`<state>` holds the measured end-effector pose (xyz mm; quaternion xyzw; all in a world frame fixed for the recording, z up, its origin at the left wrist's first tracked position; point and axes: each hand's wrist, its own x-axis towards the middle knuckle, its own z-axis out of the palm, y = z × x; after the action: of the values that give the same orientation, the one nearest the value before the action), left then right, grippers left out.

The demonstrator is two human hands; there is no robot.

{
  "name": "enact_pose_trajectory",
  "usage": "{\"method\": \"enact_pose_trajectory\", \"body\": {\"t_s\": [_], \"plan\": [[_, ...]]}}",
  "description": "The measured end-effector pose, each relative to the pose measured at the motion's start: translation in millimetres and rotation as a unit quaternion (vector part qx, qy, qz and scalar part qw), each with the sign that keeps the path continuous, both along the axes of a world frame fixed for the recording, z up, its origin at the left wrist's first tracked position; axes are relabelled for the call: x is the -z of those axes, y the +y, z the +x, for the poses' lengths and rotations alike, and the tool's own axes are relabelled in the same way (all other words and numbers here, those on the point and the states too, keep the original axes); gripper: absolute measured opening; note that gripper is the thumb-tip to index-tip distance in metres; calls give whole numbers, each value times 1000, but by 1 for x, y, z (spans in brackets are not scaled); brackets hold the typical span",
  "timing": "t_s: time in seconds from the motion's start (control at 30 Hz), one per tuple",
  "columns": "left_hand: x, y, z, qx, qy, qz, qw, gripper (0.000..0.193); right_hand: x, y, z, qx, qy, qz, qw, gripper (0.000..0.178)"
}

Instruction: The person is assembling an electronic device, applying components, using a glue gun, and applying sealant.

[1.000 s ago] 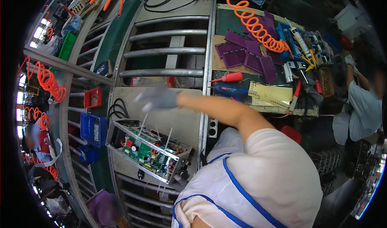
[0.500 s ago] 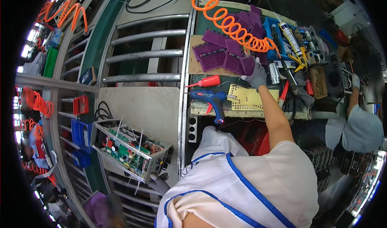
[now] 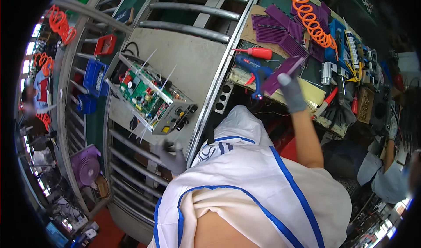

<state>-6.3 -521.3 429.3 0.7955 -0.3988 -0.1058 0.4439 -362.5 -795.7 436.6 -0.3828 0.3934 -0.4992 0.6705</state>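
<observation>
Workbench (image 3: 263,29); raised right hand (image 3: 291,92), purple panel (image 3: 283,75)

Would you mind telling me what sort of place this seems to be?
Most likely an electronics assembly line: an open chassis with a green circuit board sits on a roller conveyor, beside a workbench with purple heat sinks and a coiled orange air hose.

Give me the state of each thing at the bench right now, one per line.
Right hand: gloved, shut on the purple slotted part, lifted off the bench.
Left hand: gloved, near the open chassis, grip unclear.
Open chassis: lid off, green circuit board exposed, lying on the roller conveyor.
Blue glue gun: lying unused.
Red screwdriver: lying unused.
Orange coiled hose: slack across the bench.
</observation>
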Motion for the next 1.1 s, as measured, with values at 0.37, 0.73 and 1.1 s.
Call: {"method": "enact_pose_trajectory", "body": {"t_s": [0.37, 0.73, 1.1], "plan": [[-15, -46, -13, 346, 101, 89, 928, 39, 22, 121, 135, -262, 60, 59, 961, 81], [72, 30, 35, 50, 128, 123, 983, 51, 103, 80, 176, -348, 356, -401, 769, 25], [100, 4, 48, -7, 61, 90, 994, 69, 95, 69, 217, -278, 340, -490, 753, 42]]}}
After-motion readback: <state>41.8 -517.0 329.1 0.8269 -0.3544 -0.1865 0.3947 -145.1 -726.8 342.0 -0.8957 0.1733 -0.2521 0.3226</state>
